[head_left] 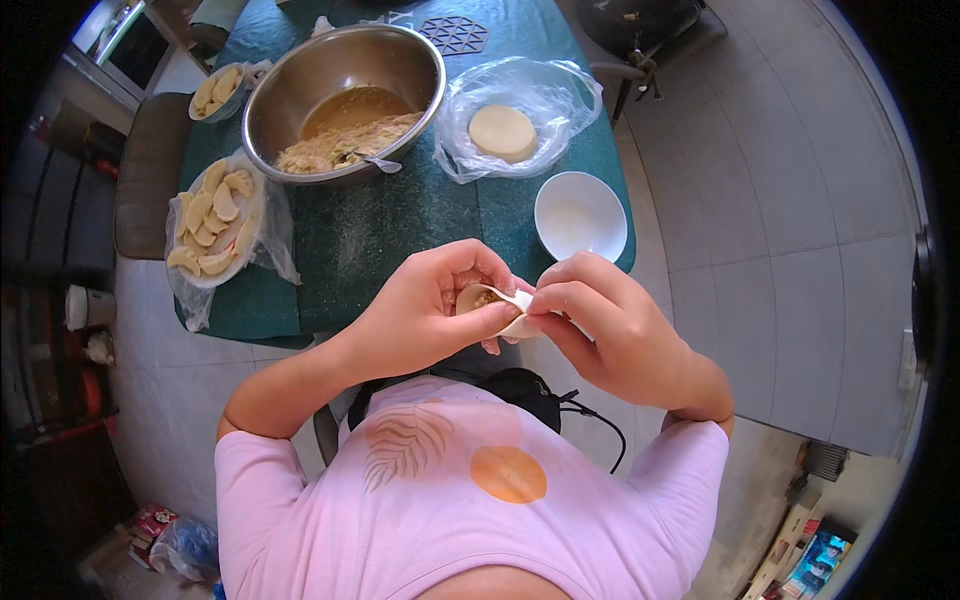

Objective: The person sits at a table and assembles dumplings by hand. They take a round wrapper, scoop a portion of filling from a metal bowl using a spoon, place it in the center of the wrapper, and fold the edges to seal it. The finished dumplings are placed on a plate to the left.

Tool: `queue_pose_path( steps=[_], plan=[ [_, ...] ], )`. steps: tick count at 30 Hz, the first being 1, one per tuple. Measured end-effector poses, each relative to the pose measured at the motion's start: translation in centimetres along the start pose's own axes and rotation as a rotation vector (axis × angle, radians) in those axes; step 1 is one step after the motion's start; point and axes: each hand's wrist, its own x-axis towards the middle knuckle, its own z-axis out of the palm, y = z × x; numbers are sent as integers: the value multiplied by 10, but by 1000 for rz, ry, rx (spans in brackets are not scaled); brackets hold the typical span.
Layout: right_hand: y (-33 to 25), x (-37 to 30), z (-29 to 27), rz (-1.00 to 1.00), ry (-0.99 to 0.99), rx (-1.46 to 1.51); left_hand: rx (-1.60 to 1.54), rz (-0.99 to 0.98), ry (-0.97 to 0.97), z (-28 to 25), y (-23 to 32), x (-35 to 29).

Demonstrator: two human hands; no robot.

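Observation:
Between my two hands, just off the table's near edge, is a dumpling [515, 325] with a pale wrapper folded over filling. Its left end gapes and a bit of the filling shows. My left hand [445, 300] cups it, thumb along the near side and fingers behind. The fingertips of my right hand [600, 315] pinch the wrapper's right part. Beyond them, a large steel bowl [270, 75] holds minced filling [340, 150] and a spoon [378, 162]. A white bowl [570, 200] with white powder inside stands just past my right hand.
On the green-covered table [360, 230], a plastic-covered plate [215, 275] of several dumplings lies left, and a smaller bowl of dumplings [215, 92] behind it. A stack of round wrappers [503, 133] sits on a plastic bag [560, 90]. A lattice trivet [453, 35] lies far back. A chair [148, 180] stands left.

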Motion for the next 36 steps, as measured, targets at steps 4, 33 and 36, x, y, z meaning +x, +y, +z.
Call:
queue_pose_path(
  steps=[4, 33, 36],
  plan=[
    [1, 0, 6, -101, 50, -90, 94, -22, 1, -3, 0, -1],
    [-11, 10, 10, -73, 96, -35, 70, -8, -23, -10, 8, -9],
    [-9, 9, 10, -95, 80, -72, 72, 17, -46, -11, 9, -9]
  ],
)
